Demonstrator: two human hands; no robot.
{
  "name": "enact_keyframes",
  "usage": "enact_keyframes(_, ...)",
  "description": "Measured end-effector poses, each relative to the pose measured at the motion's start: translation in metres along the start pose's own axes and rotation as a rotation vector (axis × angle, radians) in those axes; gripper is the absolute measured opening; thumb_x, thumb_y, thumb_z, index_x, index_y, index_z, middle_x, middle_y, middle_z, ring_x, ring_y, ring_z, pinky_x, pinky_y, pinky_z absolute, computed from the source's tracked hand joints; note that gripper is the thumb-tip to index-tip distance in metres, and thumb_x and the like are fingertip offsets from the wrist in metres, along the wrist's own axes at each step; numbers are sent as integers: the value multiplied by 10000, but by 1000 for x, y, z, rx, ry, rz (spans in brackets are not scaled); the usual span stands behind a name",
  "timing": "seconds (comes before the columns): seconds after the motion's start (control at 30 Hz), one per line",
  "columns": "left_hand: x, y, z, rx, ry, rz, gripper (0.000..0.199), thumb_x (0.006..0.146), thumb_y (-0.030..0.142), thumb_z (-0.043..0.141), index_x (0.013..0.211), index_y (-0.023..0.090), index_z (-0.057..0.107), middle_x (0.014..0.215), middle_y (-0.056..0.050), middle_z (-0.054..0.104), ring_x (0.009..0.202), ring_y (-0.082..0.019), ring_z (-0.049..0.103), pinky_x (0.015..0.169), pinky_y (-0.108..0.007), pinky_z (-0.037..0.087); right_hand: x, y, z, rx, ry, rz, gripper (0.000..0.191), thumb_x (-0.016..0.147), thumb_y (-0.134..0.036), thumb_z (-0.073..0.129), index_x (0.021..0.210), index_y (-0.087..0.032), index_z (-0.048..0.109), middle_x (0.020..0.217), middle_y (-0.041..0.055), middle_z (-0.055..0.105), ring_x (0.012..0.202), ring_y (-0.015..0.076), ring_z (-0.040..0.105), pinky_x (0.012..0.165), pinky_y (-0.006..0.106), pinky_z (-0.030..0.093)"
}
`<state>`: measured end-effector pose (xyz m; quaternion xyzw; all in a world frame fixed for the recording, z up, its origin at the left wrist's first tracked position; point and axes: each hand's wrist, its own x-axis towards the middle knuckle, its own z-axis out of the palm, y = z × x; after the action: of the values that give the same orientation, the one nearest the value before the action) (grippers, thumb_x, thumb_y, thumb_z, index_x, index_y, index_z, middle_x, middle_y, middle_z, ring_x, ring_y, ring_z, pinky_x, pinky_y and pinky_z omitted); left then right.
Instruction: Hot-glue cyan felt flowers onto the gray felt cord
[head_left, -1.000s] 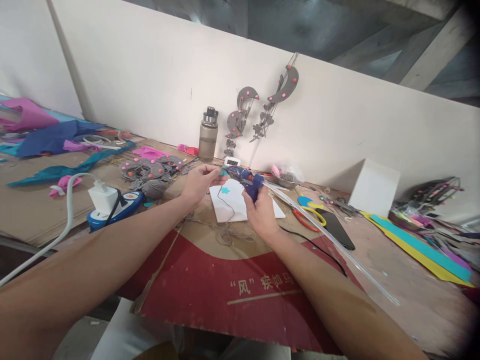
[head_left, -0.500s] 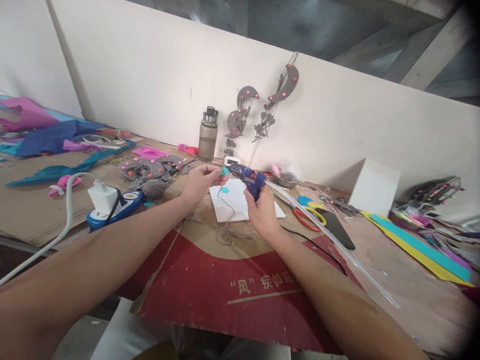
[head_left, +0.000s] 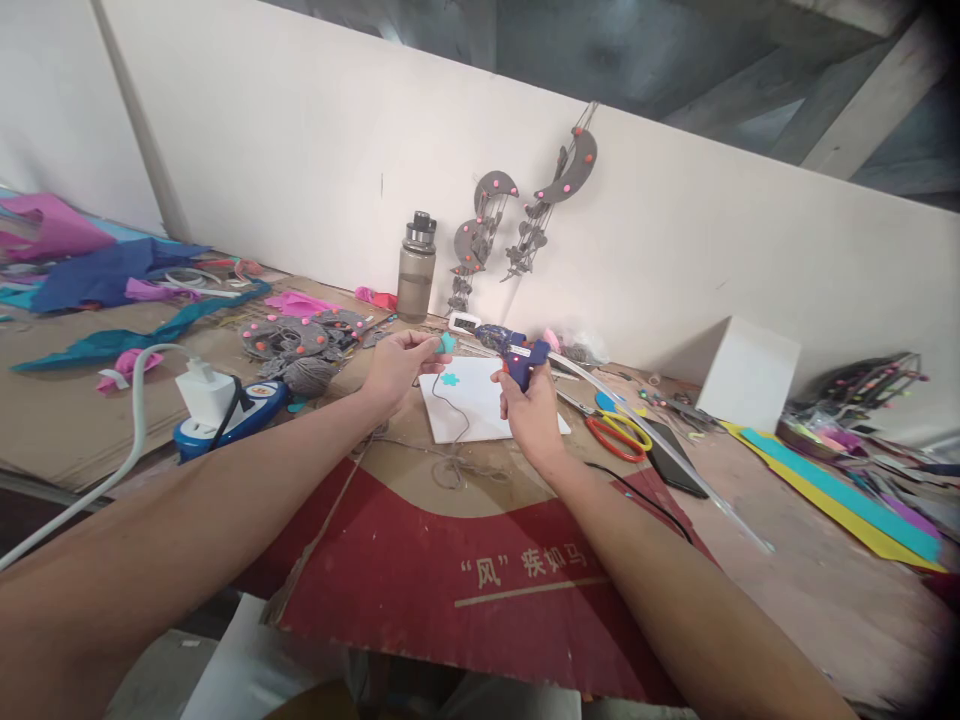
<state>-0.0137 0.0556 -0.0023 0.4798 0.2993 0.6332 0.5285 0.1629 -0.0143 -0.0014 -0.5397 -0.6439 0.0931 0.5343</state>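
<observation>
Between the fingertips of my left hand [head_left: 401, 370] is a small teal flower-shaped piece [head_left: 447, 343], held over the left part of a white board [head_left: 472, 405]. A thin grey cord [head_left: 457, 408] hangs below it and trails onto the cardboard. My right hand [head_left: 534, 412] is wrapped round a blue glue gun [head_left: 517, 355], whose nozzle points left, a little right of the teal piece and apart from it. A long clear glue stick [head_left: 667, 450] sticks out of the gun's back. Another teal flower [head_left: 450, 380] lies on the white board.
A bottle [head_left: 416, 275] and small white device [head_left: 463, 322] stand behind. Scissors [head_left: 619, 437] and a black phone [head_left: 675, 462] lie right. A power strip [head_left: 262, 400] and grey felt pieces [head_left: 300, 338] are left. Grey ornaments [head_left: 577, 165] hang on the wall.
My right hand and the glue gun have moved right, away from the teal piece. The teal piece in my left hand now shows more of its shape.
</observation>
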Motion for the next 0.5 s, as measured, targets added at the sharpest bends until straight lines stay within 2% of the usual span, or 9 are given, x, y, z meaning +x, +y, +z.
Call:
enact_keyframes(0.07,0,0,0,82,24,6,183,680,267,690,749,125,597,673,-32,636,530,-110,601,449,-204,411,7,6,-2,93,-44,166,254,821,-314,459,1041,-192,426,908,49,646,458,97,553,397,243,473)
enact_keyframes(0.13,-2,1,1,174,13,24,181,682,295,688,740,137,621,601,-14,612,456,-87,534,398,-196,330,15,14,-7,85,-87,301,232,792,-308,508,978,-173,473,838,51,651,442,102,571,376,231,465)
enact_keyframes(0.27,-11,6,7,309,-65,59,141,682,294,690,683,161,644,520,17,571,410,-62,427,409,-200,313,28,32,-17,-254,-241,471,197,791,-315,520,871,-139,557,619,52,640,398,149,582,393,253,458)
enact_keyframes(0.37,-19,11,14,336,-109,60,106,663,249,704,634,164,646,546,11,598,464,-77,469,465,-206,369,32,42,-23,-403,-302,507,196,782,-324,524,759,-138,583,561,75,638,436,180,607,466,276,473)
enact_keyframes(0.5,-25,15,19,352,-123,58,90,648,227,716,643,161,656,596,1,632,515,-93,504,516,-220,406,30,47,-28,-549,-252,433,223,765,-361,551,743,-143,593,794,175,683,767,271,671,690,367,494)
